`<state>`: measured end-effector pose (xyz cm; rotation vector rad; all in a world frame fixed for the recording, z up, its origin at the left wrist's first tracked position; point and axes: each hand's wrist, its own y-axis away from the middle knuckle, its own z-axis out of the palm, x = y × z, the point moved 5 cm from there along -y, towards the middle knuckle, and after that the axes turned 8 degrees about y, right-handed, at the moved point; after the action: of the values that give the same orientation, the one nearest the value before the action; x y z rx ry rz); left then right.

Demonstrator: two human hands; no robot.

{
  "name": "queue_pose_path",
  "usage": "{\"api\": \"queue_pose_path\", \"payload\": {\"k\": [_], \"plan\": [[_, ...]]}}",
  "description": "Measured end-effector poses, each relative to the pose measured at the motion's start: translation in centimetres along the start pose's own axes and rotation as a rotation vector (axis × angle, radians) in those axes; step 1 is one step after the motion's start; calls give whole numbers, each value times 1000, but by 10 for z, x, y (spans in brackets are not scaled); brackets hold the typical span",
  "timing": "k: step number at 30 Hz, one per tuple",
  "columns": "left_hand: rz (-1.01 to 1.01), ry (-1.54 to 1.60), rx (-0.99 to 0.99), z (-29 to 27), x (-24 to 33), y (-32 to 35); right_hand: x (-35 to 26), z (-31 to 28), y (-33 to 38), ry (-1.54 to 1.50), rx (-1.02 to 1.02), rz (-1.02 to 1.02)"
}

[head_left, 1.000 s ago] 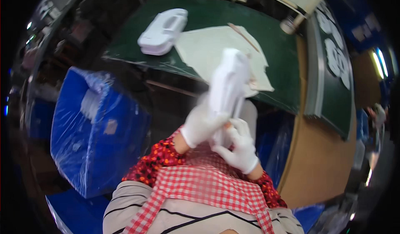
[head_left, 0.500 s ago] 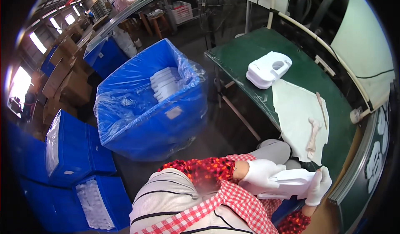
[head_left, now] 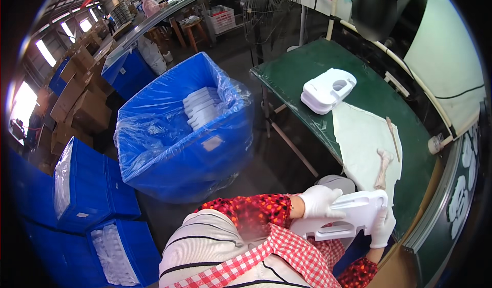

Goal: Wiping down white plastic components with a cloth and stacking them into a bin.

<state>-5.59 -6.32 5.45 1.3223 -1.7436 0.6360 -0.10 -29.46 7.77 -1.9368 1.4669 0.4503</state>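
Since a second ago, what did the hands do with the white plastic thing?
Both gloved hands, left hand and right hand, brought the white plastic part down from upright over the green table to lie flat above the lap. They still grip it. The other white part stayed on the table.

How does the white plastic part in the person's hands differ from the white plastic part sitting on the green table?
The white plastic part in both gloved hands is long and flat, and is held off the table at the person's lap. The white plastic part on the green table is blockier, with a round hole in its top, and rests untouched near the table's far corner. The left hand and right hand grip only the first. Both are white moulded plastic.
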Motion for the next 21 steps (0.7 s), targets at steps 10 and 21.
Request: {"api": "queue_pose_path", "payload": {"k": [10, 21], "plan": [[-81, -20, -65, 2, -10, -3, 37, 27, 7, -80, -24, 248], [-186, 387, 331, -89, -80, -157, 59, 76, -85, 479, 52, 264]]}}
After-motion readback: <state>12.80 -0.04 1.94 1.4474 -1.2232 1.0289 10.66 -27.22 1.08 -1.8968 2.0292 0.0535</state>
